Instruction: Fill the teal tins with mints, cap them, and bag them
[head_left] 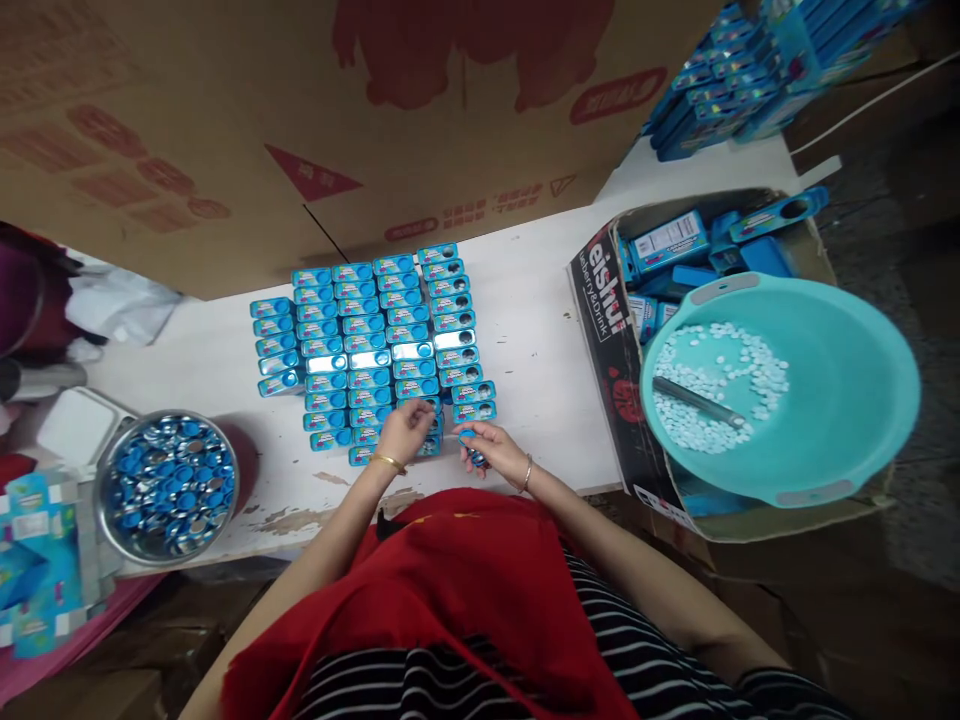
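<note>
Several small blue tins (375, 340) lie in tight rows on the white table (540, 340). My left hand (405, 428) rests curled on the tins at the near edge of the rows, fingers closed over one of them. My right hand (487, 447), just to the right, pinches a small blue tin (474, 447) at the table's front edge. Both wrists wear thin bracelets.
A steel bowl of blue lids (166, 482) sits at the left. At the right a teal basin (795, 390) with white tablets and a metal scoop (697, 400) rests on a cardboard box (611, 330) of blue packs. A big cardboard sheet (300, 120) stands behind.
</note>
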